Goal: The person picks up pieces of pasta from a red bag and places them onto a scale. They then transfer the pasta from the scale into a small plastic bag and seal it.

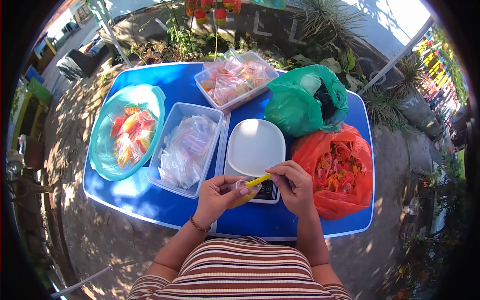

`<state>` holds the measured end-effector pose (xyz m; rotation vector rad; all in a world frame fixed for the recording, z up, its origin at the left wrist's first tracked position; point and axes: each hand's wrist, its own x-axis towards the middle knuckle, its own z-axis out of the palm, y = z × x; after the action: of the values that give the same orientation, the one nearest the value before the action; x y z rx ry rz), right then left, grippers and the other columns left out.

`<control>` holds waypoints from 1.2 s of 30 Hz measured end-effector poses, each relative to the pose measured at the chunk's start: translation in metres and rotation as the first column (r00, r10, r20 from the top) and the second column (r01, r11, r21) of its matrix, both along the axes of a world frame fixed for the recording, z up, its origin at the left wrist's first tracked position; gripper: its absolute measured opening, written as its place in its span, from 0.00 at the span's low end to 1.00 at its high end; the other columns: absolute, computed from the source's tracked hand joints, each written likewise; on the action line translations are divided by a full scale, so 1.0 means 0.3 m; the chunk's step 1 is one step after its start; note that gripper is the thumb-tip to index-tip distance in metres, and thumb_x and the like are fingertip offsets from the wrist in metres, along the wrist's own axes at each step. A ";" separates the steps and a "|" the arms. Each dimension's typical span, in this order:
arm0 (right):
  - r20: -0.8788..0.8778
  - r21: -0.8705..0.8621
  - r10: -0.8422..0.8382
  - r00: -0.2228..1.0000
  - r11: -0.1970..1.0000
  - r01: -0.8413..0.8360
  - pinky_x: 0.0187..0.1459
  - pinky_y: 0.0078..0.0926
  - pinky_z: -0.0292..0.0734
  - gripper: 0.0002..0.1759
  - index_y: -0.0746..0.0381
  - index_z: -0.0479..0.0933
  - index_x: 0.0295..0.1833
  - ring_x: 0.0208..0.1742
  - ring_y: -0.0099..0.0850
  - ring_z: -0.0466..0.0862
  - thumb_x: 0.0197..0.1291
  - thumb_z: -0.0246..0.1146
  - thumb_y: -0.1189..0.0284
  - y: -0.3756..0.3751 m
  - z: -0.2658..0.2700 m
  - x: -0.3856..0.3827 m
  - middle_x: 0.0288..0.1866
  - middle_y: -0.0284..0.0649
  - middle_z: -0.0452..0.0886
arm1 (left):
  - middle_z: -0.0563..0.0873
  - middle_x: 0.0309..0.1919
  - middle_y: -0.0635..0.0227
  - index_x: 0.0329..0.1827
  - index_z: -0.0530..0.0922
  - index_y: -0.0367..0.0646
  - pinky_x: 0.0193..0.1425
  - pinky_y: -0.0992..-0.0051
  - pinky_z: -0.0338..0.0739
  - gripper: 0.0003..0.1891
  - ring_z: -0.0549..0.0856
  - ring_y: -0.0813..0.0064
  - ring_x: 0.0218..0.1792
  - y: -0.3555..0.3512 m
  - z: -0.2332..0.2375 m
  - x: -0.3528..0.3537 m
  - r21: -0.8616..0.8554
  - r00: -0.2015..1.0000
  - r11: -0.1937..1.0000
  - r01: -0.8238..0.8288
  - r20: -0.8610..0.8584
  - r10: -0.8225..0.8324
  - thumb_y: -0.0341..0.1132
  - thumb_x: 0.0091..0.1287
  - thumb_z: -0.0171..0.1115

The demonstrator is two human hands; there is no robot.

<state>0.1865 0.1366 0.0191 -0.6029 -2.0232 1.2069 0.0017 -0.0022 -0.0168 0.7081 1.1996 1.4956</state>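
My left hand holds a small clear plastic bag with yellow snack pieces in it, just above the front of a white kitchen scale. My right hand pinches a yellow snack stick whose end sits at the mouth of that bag. Both hands hover over the near edge of a blue folding table. A red plastic bag full of orange, red and yellow snacks lies open just right of my right hand.
A clear tub of empty small bags stands left of the scale. A teal basket holds filled packets at far left. Another clear tub of filled packets and a green plastic bag sit at the back. Plants and bare ground surround the table.
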 end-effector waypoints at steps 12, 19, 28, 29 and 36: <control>-0.281 -0.327 -0.229 0.932 0.936 0.131 0.45 0.19 0.81 0.07 0.70 0.82 0.46 0.42 0.20 0.87 0.66 0.72 0.82 -0.097 -0.079 -0.041 0.41 0.37 0.87 | 0.89 0.37 0.70 0.58 0.86 0.33 0.42 0.84 0.78 0.16 0.83 0.88 0.36 0.008 0.011 0.028 -0.026 0.989 0.988 0.149 0.010 -0.149 0.39 0.78 0.66; -0.018 -0.026 -0.116 0.993 0.993 0.115 0.43 0.24 0.82 0.06 0.65 0.86 0.42 0.39 0.27 0.85 0.60 0.75 0.79 -0.065 -0.034 -0.019 0.38 0.39 0.87 | 0.89 0.34 0.73 0.57 0.87 0.35 0.41 0.85 0.77 0.17 0.80 0.91 0.34 0.001 0.003 0.045 -0.028 0.995 0.994 0.105 0.002 -0.105 0.42 0.80 0.63; 0.050 0.174 0.061 0.997 0.982 -0.068 0.50 0.31 0.74 0.05 0.63 0.86 0.41 0.47 0.32 0.80 0.59 0.74 0.76 -0.063 -0.002 -0.021 0.40 0.37 0.84 | 0.90 0.42 0.67 0.51 0.88 0.34 0.49 0.79 0.80 0.21 0.84 0.84 0.43 0.010 0.017 0.064 -0.070 0.991 0.989 0.133 0.035 -0.131 0.45 0.84 0.56; 0.052 0.203 0.067 0.996 0.976 -0.077 0.50 0.32 0.74 0.05 0.63 0.86 0.40 0.49 0.33 0.80 0.59 0.74 0.75 -0.069 -0.004 -0.021 0.41 0.37 0.83 | 0.90 0.44 0.66 0.50 0.88 0.34 0.52 0.78 0.80 0.21 0.85 0.82 0.46 0.011 0.016 0.076 -0.072 0.996 0.994 0.079 0.057 -0.075 0.45 0.84 0.56; 0.038 -0.009 0.055 0.998 0.998 -0.054 0.46 0.26 0.76 0.06 0.65 0.84 0.40 0.48 0.28 0.81 0.59 0.73 0.77 -0.081 -0.001 0.013 0.41 0.38 0.82 | 0.90 0.50 0.61 0.55 0.87 0.35 0.61 0.73 0.80 0.19 0.85 0.77 0.58 0.013 -0.028 0.086 0.045 0.999 0.998 0.042 0.003 -0.042 0.44 0.83 0.58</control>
<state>0.1903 0.1122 0.0187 -0.5820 -2.0803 1.2441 0.0276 0.0017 -0.0251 0.7558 1.1444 1.4928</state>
